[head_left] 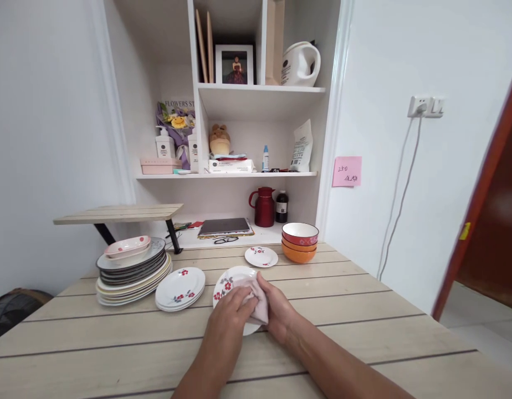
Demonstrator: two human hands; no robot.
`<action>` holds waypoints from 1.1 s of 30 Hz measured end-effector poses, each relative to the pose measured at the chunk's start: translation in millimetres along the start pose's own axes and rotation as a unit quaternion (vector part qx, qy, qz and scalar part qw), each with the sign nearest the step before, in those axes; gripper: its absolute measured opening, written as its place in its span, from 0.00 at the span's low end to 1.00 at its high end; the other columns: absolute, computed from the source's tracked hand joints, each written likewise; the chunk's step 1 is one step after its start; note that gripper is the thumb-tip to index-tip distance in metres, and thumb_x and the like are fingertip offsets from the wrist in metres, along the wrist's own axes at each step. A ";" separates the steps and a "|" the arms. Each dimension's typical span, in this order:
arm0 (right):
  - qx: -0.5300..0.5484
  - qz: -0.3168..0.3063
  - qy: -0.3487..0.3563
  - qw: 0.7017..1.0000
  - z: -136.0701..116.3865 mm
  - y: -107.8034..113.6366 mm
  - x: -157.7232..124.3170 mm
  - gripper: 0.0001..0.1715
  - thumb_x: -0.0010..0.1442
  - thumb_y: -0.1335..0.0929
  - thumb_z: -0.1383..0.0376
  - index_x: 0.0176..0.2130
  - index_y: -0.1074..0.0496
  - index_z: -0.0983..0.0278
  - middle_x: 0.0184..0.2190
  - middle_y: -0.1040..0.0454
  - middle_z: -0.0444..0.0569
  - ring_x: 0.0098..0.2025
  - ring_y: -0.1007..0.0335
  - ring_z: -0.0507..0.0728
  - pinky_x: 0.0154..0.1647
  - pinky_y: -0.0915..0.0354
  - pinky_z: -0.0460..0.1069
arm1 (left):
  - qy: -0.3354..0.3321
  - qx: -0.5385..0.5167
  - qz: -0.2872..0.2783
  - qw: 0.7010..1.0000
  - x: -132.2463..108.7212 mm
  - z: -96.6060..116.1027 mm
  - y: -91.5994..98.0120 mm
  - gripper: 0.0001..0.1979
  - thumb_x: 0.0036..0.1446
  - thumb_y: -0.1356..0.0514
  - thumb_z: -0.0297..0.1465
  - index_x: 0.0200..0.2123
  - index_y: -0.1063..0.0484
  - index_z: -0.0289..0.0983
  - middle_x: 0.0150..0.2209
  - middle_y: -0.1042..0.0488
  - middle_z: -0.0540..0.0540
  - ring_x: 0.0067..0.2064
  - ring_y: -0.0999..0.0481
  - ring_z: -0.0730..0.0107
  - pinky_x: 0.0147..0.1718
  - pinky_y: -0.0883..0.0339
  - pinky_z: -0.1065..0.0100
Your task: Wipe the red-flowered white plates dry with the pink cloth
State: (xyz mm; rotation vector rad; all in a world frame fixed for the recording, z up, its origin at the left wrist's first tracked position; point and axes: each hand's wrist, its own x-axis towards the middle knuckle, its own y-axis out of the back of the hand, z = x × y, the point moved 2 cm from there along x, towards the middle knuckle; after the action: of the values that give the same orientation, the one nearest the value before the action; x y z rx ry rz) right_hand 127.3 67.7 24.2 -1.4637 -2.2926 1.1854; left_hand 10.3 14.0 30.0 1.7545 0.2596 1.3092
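Wiping floral white plate [233, 279]: left grip [228, 315] closed on pale pink cloth [261, 302], right grip [280, 311] holding plate edge-on; best done cloth flat, pressure light.

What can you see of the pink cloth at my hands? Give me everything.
The pink cloth is pale and looks like soft fabric, bunched and creased. It lies over part of the flowered plate. The left hand has its fingers bent over it, hiding some of it; the right hand is along its right side. Its full size and shape cannot be told.
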 end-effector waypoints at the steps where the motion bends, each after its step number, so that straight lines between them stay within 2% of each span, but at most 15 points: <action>1: -0.004 0.003 0.004 1.000 1.8 0.0 1.4 0.31 0.61 0.37 0.46 0.45 0.26 0.70 0.36 0.20 0.56 0.38 0.23 0.59 0.45 0.31 0.52 | 0.006 0.010 -0.004 1.000 0.5 -2.4 0.2 0.22 0.58 0.48 0.19 0.50 0.27 0.46 0.55 0.28 0.48 0.55 0.30 0.64 0.50 0.31 0.59; 7: 0.011 0.032 0.019 0.999 6.3 -0.9 5.1 0.30 0.62 0.39 0.47 0.46 0.27 0.70 0.33 0.20 0.55 0.35 0.23 0.59 0.43 0.31 0.53 | 0.094 0.113 0.009 0.989 1.6 -9.2 -2.0 0.23 0.56 0.49 0.16 0.51 0.28 0.38 0.53 0.27 0.40 0.54 0.28 0.55 0.49 0.31 0.53; 13: 0.032 -0.014 -0.007 0.999 3.2 -2.7 2.4 0.33 0.62 0.40 0.46 0.48 0.27 0.71 0.37 0.20 0.56 0.38 0.23 0.60 0.45 0.32 0.54 | 0.002 0.020 0.009 1.000 2.7 -9.1 -3.5 0.25 0.57 0.49 0.17 0.51 0.28 0.46 0.55 0.28 0.46 0.56 0.31 0.61 0.51 0.32 0.54; 16: 0.044 -0.021 -0.007 0.999 -3.1 2.9 7.1 0.35 0.62 0.41 0.45 0.46 0.27 0.74 0.36 0.21 0.59 0.38 0.23 0.61 0.45 0.32 0.54 | -0.046 -0.030 0.006 0.998 3.3 -9.1 -0.2 0.21 0.59 0.48 0.19 0.49 0.26 0.46 0.51 0.25 0.48 0.53 0.29 0.64 0.49 0.31 0.59; 18: 0.049 -0.019 0.012 0.999 -10.2 6.9 9.6 0.36 0.62 0.41 0.45 0.46 0.28 0.75 0.36 0.21 0.60 0.39 0.24 0.62 0.46 0.32 0.55 | -0.061 -0.027 0.006 0.998 3.1 -9.4 1.3 0.18 0.59 0.46 0.20 0.46 0.25 0.45 0.48 0.23 0.49 0.49 0.27 0.65 0.46 0.31 0.62; 22: 0.050 -0.004 0.064 0.997 -21.5 9.4 8.9 0.34 0.64 0.41 0.47 0.49 0.30 0.74 0.38 0.20 0.60 0.41 0.24 0.62 0.48 0.33 0.54 | -0.018 0.061 0.020 0.998 1.9 -12.7 4.8 0.14 0.57 0.43 0.20 0.41 0.24 0.43 0.45 0.22 0.48 0.46 0.26 0.63 0.46 0.32 0.59; 27: 0.026 0.035 0.054 0.998 -12.9 3.9 5.9 0.30 0.63 0.39 0.49 0.48 0.29 0.72 0.35 0.20 0.58 0.37 0.23 0.61 0.45 0.32 0.55 | 0.058 0.146 0.039 0.987 -1.4 -21.8 9.4 0.14 0.57 0.45 0.20 0.40 0.24 0.38 0.46 0.23 0.44 0.51 0.28 0.56 0.50 0.33 0.54; 30: -0.013 0.066 0.061 0.996 -5.0 -0.7 2.1 0.28 0.61 0.36 0.49 0.47 0.29 0.70 0.34 0.19 0.56 0.33 0.23 0.60 0.40 0.31 0.54 | 0.043 0.134 0.071 0.988 -4.1 -29.7 5.1 0.15 0.58 0.48 0.20 0.40 0.24 0.38 0.48 0.23 0.44 0.53 0.28 0.56 0.49 0.31 0.54; 33: -0.046 0.068 0.052 0.995 1.6 -6.6 -2.5 0.28 0.61 0.36 0.48 0.47 0.28 0.68 0.33 0.19 0.55 0.31 0.24 0.59 0.34 0.31 0.53 | 0.030 0.079 0.102 0.991 -5.2 -37.0 -2.8 0.17 0.59 0.50 0.20 0.41 0.24 0.39 0.50 0.24 0.44 0.54 0.28 0.57 0.49 0.29 0.53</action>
State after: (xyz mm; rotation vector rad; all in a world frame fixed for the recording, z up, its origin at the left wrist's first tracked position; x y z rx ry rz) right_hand 123.2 63.5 28.4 -1.6967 -2.2365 1.0229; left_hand -22.3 31.9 25.5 1.9154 0.2277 1.5248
